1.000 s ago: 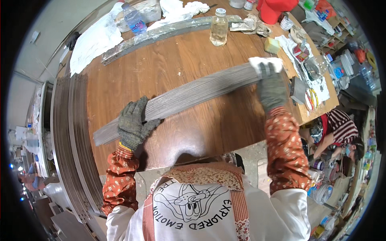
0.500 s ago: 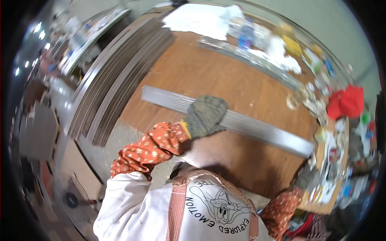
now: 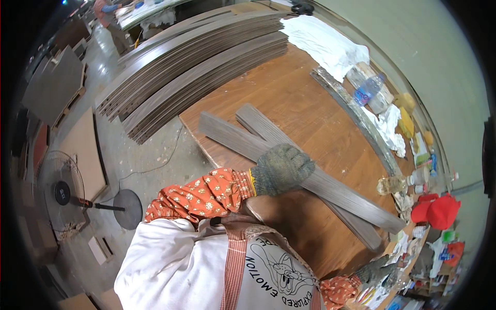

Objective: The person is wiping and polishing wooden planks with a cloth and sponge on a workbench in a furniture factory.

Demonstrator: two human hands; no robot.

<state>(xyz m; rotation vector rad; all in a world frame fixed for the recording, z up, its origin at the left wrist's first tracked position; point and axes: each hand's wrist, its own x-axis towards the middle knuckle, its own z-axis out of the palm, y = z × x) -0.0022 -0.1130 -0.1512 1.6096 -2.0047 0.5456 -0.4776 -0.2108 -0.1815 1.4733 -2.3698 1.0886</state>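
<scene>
A hand could pass over the bare brown tabletop (image 3: 310, 126) between the upper plank (image 3: 354, 195), the lower plank (image 3: 257, 122) crossing beneath it, and the long grey bar (image 3: 356, 114) that walls off the far side. The left hand (image 3: 282, 169) lies over the planks and blocks the way along them, while plank stacks (image 3: 206, 85) bar the table's left side. Toward the right, a bottle (image 3: 393, 185), a red cap (image 3: 439, 211) and the right hand (image 3: 376, 272) crowd the planks' ends.

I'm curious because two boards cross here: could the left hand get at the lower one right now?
Probably yes. The upper board covers the middle of the lower board, but both its ends stick out uncovered, one near the left hand.
</scene>
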